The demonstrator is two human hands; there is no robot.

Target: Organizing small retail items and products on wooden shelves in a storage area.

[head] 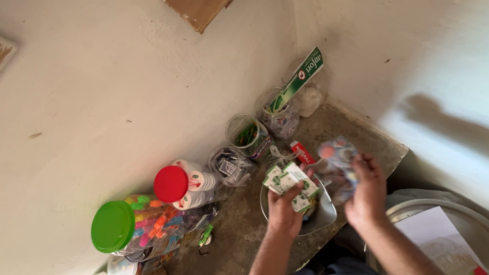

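My left hand [285, 207] grips a stack of small white-and-green packets [286, 181] above a shiny metal bowl [327, 214] on a concrete shelf. My right hand [366, 188] holds a clear plastic bag of small colourful items [337, 156] just to the right of the packets. A red-and-white packet [302, 151] lies on the shelf behind the bowl.
Along the wall stand a green-lidded jar [113, 226] of colourful pieces, a red-lidded jar [171, 183], several open clear jars [247, 134], and one [279, 115] holding a long green box [299, 78]. A large metal tray [456, 210] with paper sits at lower right.
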